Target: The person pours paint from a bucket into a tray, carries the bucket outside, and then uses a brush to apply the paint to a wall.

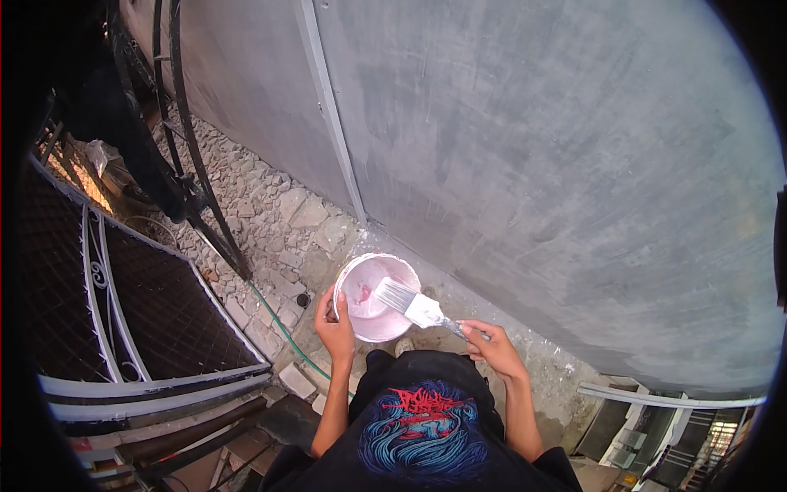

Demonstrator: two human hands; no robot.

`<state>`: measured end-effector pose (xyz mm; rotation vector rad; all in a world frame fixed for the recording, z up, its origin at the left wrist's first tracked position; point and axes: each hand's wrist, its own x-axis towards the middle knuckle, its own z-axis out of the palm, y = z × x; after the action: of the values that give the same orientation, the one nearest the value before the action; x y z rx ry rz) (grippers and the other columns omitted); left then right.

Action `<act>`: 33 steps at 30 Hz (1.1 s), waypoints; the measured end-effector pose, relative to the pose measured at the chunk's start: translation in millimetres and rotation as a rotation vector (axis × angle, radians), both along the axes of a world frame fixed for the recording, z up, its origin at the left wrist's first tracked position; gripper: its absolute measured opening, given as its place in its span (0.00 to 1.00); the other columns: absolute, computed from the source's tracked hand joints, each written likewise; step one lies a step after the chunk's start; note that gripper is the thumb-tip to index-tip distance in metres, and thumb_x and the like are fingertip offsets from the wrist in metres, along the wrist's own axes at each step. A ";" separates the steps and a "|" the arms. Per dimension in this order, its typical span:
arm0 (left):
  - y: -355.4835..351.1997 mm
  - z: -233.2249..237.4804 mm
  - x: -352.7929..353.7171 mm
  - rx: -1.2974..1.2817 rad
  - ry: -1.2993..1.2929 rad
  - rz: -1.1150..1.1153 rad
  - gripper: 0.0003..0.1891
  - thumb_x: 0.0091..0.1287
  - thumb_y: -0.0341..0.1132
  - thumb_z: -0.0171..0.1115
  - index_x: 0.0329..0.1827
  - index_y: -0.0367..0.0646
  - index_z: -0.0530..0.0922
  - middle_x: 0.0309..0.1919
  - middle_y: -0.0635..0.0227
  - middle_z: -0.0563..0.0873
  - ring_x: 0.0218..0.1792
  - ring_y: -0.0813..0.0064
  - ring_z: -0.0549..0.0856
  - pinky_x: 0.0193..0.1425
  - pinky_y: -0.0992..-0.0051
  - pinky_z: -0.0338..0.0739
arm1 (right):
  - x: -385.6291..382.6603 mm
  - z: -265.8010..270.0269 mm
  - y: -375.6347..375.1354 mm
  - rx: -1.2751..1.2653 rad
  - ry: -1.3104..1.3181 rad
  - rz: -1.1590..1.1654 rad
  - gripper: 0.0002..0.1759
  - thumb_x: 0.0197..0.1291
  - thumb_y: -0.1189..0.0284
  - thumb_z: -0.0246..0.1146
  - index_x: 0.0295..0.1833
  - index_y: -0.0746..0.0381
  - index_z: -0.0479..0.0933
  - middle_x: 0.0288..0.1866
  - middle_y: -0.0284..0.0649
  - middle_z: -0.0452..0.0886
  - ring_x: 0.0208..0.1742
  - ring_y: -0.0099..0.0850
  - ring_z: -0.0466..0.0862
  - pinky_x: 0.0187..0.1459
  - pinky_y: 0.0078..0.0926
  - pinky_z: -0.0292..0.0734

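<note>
My left hand (334, 322) grips the left rim of a white paint bucket (379, 328), thumb over the edge. Pale pinkish-white residue coats the bucket's inner wall, with a darker pink patch toward the bottom. In my right hand (490, 346) is the handle of a wide paintbrush (422, 311), its ferrule smeared white. The brush's pale bristles point up and left, overlapping the bucket's opening in this view. Both hands are held out in front of my dark printed shirt (426, 422).
A tall grey wall (541, 164) with a vertical pipe (334, 115) rises ahead. Rubble (287, 213) covers the ground to the left, where a green hose (283, 325) runs. A metal gate (123, 303) stands at far left, below dark curved bars (190, 123).
</note>
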<state>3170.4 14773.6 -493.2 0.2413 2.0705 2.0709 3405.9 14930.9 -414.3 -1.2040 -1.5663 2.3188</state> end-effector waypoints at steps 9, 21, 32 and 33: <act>-1.5 -67.2 -2.0 -0.026 -0.117 -0.003 0.22 0.72 0.39 0.62 0.59 0.28 0.75 0.48 0.61 0.82 0.47 0.77 0.81 0.52 0.76 0.76 | 43.2 -45.2 -17.6 -0.326 0.266 -0.315 0.16 0.74 0.63 0.56 0.54 0.67 0.75 0.23 0.26 0.65 0.24 0.16 0.61 0.28 0.17 0.60; -36.0 -82.5 32.7 -0.149 -0.227 -0.001 0.18 0.71 0.33 0.61 0.60 0.33 0.75 0.46 0.67 0.82 0.45 0.79 0.78 0.52 0.77 0.73 | 60.5 -172.4 2.8 -0.244 0.109 -0.506 0.11 0.73 0.64 0.58 0.51 0.60 0.72 0.36 0.32 0.77 0.35 0.21 0.77 0.38 0.24 0.78; -24.0 -164.5 -51.3 -0.168 -0.351 -0.200 0.17 0.70 0.31 0.59 0.59 0.34 0.75 0.48 0.66 0.83 0.48 0.77 0.80 0.55 0.77 0.73 | -49.7 -188.1 13.7 0.203 -0.114 -0.562 0.18 0.72 0.64 0.58 0.57 0.67 0.75 0.36 0.34 0.78 0.31 0.20 0.73 0.36 0.18 0.71; -21.9 -190.2 -69.6 -0.151 -0.352 -0.229 0.18 0.69 0.29 0.60 0.61 0.33 0.74 0.49 0.67 0.82 0.48 0.77 0.80 0.55 0.77 0.73 | -67.8 -188.1 16.8 0.447 -0.177 -0.590 0.19 0.72 0.65 0.58 0.60 0.67 0.75 0.36 0.36 0.78 0.31 0.22 0.73 0.36 0.21 0.70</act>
<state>3100.9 14751.7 -683.4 0.0777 1.8763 1.6770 3338.2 14947.6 -602.4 -1.5090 -1.4120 1.4459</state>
